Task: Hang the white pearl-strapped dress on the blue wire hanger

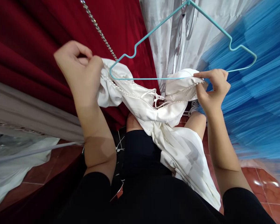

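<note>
A white dress (154,112) with pearl trim along its neckline is stretched between my two hands and drapes over my lap. My left hand (82,70) is closed on its left shoulder part. On the other side, my right hand (212,85) pinches the right shoulder part between thumb and fingers. A light blue hanger (163,78) hangs over the top of the dress, its lower bar crossing in front of the white fabric. The right end of the hanger passes behind my right fingertips. White laces lie at the middle of the neckline.
Dark red fabric (121,28) hangs at the upper left, with a beaded strap (100,31) before it. White garments (161,28) hang at the top middle, blue tulle (252,93) at the right. Red tiles (259,186) cover the floor.
</note>
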The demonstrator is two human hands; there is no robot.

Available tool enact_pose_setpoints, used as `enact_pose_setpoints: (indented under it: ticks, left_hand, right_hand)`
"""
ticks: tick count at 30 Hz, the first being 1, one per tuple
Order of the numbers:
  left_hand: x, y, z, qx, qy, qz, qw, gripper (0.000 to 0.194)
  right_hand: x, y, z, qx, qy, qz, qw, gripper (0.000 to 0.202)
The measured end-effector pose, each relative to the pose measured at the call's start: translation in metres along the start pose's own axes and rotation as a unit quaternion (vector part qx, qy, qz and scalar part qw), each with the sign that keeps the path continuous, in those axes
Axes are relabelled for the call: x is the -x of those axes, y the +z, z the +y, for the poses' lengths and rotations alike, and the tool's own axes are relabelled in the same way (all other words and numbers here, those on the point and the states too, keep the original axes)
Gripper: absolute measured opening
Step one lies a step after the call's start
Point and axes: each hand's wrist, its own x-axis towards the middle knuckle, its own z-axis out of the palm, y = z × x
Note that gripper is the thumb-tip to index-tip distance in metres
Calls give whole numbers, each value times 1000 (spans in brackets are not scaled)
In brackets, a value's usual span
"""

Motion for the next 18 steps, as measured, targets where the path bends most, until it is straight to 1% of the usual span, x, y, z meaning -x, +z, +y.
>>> enact_pose_setpoints:
  ticks: [2, 3, 5, 6, 7, 8, 9, 10, 11, 12, 13, 15, 16, 17, 18]
  left_hand:
    - [-15, 12, 10, 65, 118, 28, 990, 35]
    - [-22, 18, 13, 86, 178, 13, 980, 34]
    - [-32, 30, 17, 111, 276, -67, 952, 28]
    - [-34, 36, 18, 121, 313, -111, 935, 25]
    - [-32, 40, 20, 133, 338, -141, 921, 26]
    - [-28, 44, 24, 146, 359, -151, 909, 33]
    - [-20, 47, 30, 159, 368, -137, 906, 42]
    - [-8, 49, 38, 165, 359, -114, 911, 50]
    - [6, 49, 48, 169, 369, -97, 909, 61]
    - [22, 49, 59, 171, 329, -98, 924, 53]
    - [38, 49, 69, 174, 294, -103, 934, 39]
    - [68, 50, 84, 154, 257, -210, 931, 20]
    - [79, 51, 87, 141, 241, -257, 925, 15]
    - [88, 54, 88, 129, 227, -295, 919, 16]
    - [94, 56, 86, 120, 215, -315, 917, 19]
  right_hand:
    - [2, 0, -3, -13, 0, -1, 1000, 18]
    - [3, -1, -4, -24, 2, -2, 1000, 19]
    - [5, -2, -6, -46, 13, -5, 999, 21]
    - [6, -2, -6, -52, 18, -4, 998, 21]
    - [6, -3, -5, -52, 20, -1, 998, 21]
    - [6, -4, -5, -48, 17, 1, 999, 22]
    - [5, -4, -4, -41, 13, 3, 999, 22]
    - [5, -4, -4, -33, 7, 5, 999, 22]
    - [4, -4, -3, -24, 4, 6, 1000, 21]
    - [3, -3, -3, -14, 3, 6, 1000, 21]
    - [2, -2, -4, -3, 6, 6, 1000, 21]
    - [2, 1, -7, 13, 16, 10, 1000, 21]
    - [1, 1, -8, 16, 18, 9, 1000, 22]
    - [2, 1, -9, 17, 17, 2, 1000, 23]
    - [2, 0, -9, 17, 10, -6, 1000, 24]
